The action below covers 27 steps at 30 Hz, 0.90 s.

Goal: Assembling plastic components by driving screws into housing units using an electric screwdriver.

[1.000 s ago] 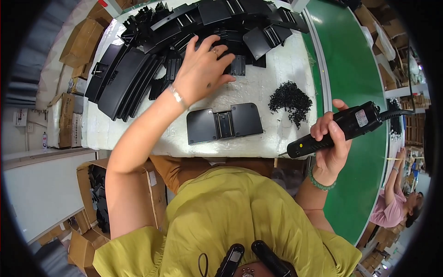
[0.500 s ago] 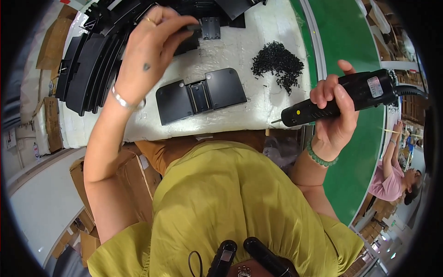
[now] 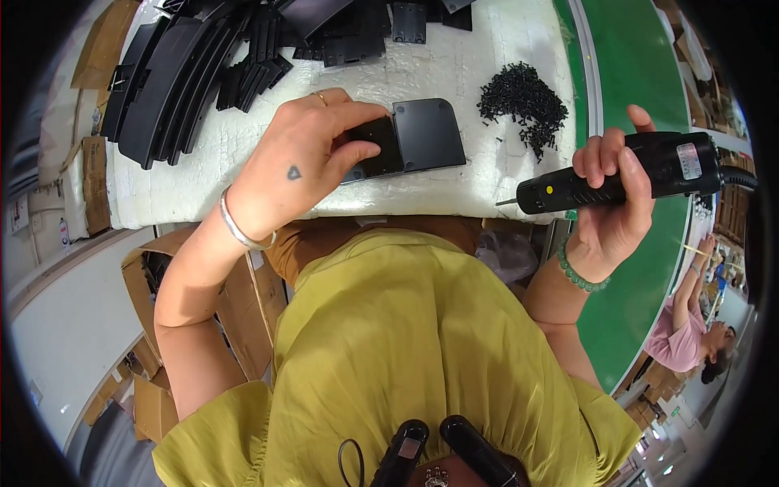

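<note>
My left hand [image 3: 304, 150] pinches a dark flat plate [image 3: 381, 148] between thumb and fingers, over the middle of a black plastic panel [image 3: 432, 134] lying on the white padded bench. The hand and plate cover much of the panel's left half; whether the plate rests in it I cannot tell. My right hand [image 3: 613, 178] is wrapped round a black electric screwdriver [image 3: 661, 166], held level with its thin bit pointing left, beyond the bench's right front corner. A heap of small black screws [image 3: 526, 105] lies right of the panel.
Long curved black panels [image 3: 166, 89] stand stacked at the left. Several small black parts [image 3: 256, 77] and flat plates [image 3: 353, 47] lie along the far side. A green surface [image 3: 621, 312] runs along the right, where a person in pink [image 3: 677, 333] works. Cardboard boxes stand lower left.
My left hand has come back from the far parts toward me and now holds a plate over the panel. The screwdriver stays in my right hand; the view has shifted a little.
</note>
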Available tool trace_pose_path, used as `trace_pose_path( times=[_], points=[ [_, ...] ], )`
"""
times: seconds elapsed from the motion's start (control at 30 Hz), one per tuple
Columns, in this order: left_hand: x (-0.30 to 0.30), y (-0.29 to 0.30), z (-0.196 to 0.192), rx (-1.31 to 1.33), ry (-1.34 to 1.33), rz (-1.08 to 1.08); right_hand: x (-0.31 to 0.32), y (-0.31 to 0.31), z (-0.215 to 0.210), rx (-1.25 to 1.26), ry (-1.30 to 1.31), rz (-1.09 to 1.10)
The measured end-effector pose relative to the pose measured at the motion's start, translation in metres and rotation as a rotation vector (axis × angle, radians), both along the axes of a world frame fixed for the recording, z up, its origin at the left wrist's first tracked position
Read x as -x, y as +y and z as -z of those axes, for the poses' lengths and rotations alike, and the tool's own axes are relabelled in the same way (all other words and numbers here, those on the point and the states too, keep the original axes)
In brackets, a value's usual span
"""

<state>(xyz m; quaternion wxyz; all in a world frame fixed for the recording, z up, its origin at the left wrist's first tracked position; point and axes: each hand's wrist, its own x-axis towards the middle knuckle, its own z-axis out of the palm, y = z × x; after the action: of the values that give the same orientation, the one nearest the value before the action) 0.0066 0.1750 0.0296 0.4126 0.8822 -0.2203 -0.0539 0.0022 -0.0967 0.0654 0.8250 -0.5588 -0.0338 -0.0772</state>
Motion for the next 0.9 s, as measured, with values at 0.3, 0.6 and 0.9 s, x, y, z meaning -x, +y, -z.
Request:
trace_pose_path(
  times=[0.3, 0.6, 0.9],
  points=[
    [-0.009, 0.004, -0.004, -0.012, 0.013, 0.116, -0.001, -0.004, 0.001, -0.046, -0.002, -0.041],
    [0.003, -0.006, 0.006, -0.022, -0.077, 0.012, -0.003, -0.006, 0.001, -0.017, 0.002, -0.036],
    [0.005, -0.003, 0.004, -0.082, -0.036, -0.067, -0.028, 0.002, 0.011, -0.044, -0.255, 0.112]
  ],
)
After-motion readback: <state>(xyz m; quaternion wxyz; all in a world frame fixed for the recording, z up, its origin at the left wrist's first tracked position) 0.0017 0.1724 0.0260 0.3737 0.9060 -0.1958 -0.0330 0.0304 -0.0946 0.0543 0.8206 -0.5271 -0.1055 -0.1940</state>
